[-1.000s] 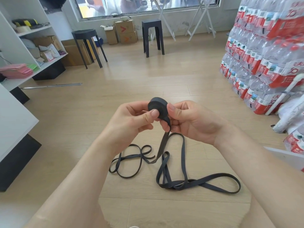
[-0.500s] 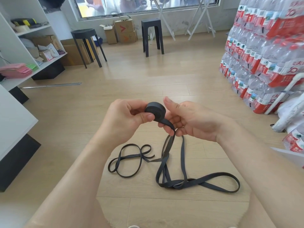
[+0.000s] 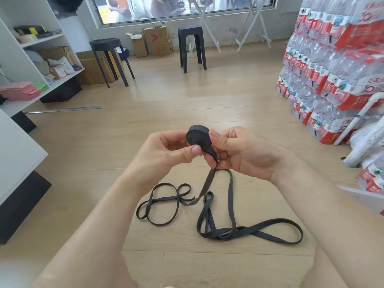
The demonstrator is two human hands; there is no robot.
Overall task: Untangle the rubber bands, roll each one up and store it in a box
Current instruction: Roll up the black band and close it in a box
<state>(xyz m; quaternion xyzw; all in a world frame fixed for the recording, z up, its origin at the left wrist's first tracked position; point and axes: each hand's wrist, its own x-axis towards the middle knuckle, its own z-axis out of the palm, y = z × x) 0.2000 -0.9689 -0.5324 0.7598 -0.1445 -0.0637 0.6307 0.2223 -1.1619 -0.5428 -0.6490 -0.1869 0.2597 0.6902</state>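
Hands meet in mid-air above the wooden floor (image 3: 116, 154), both closed on a tight black roll (image 3: 198, 136) of rubber band. The left hand (image 3: 166, 154) pinches the roll from the left, thumb pressed against its lower face and fingers curled behind it. The right hand (image 3: 243, 152) grips from the right, thumb lying along the roll's outer edge and fingers folded beneath, where the unrolled strap (image 3: 208, 181) leaves the roll and drops to the floor. There the strap runs into a loose tangle of black bands (image 3: 228, 231): small loops to the left, a long flat loop stretching right. Black stools (image 3: 192, 46) stand well beyond, stacked packs of bottled water (image 3: 332, 69) line the right side, and white shelving (image 3: 31, 59) fills the left.
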